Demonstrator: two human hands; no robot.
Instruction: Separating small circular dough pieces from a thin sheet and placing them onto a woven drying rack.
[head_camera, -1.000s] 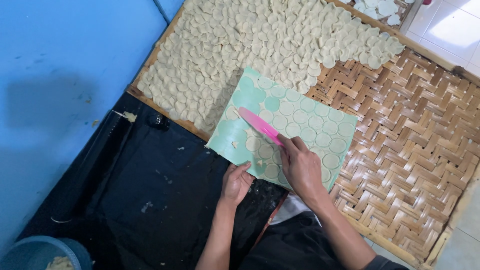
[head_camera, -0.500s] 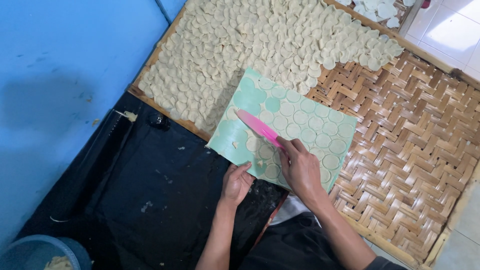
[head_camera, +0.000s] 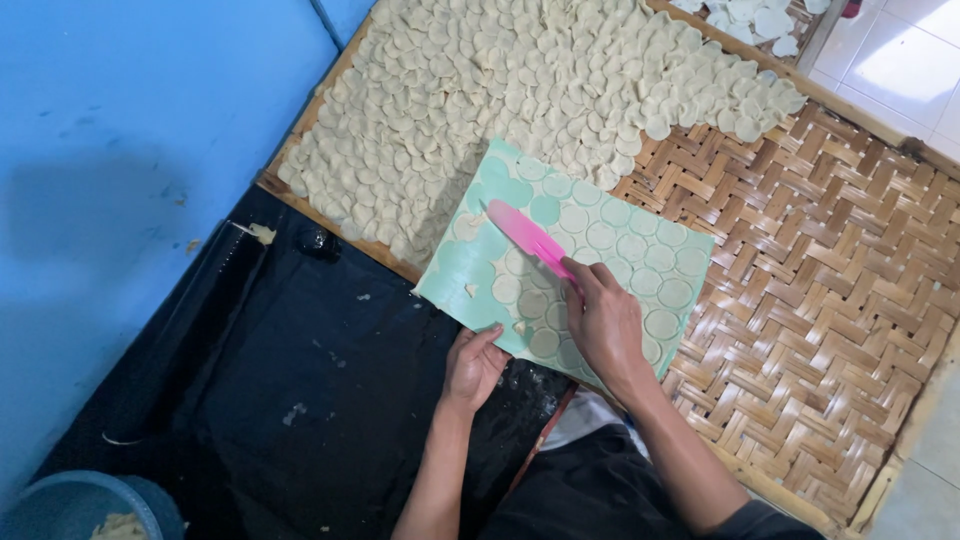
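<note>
Hundreds of pale dough rounds (head_camera: 520, 90) lie overlapping on the far part of a woven bamboo tray (head_camera: 830, 330), which has a wooden rim and rests on the floor; its near right part is bare weave. We see a blue wall (head_camera: 130, 150) on the left, white floor tiles (head_camera: 900, 70) at the top right, and a black sheet (head_camera: 300, 390) spread on the floor under our arms. A blue bucket (head_camera: 80, 505) stands in the bottom left corner.

On the tray's near edge lies a mint-green mat (head_camera: 470, 270), covered with more cut rounds and tilted relative to the tray's rim. Our left hand (head_camera: 472, 365) pinches the mat's near edge, thumb on top and fingers curled under it, the forearm coming straight up from below. Our right hand (head_camera: 605, 325) rests palm down on the mat, fingers closed around the handle of a pink spatula (head_camera: 528, 237). Its blade points up and left, lying flat over the mat among the rounds.
</note>
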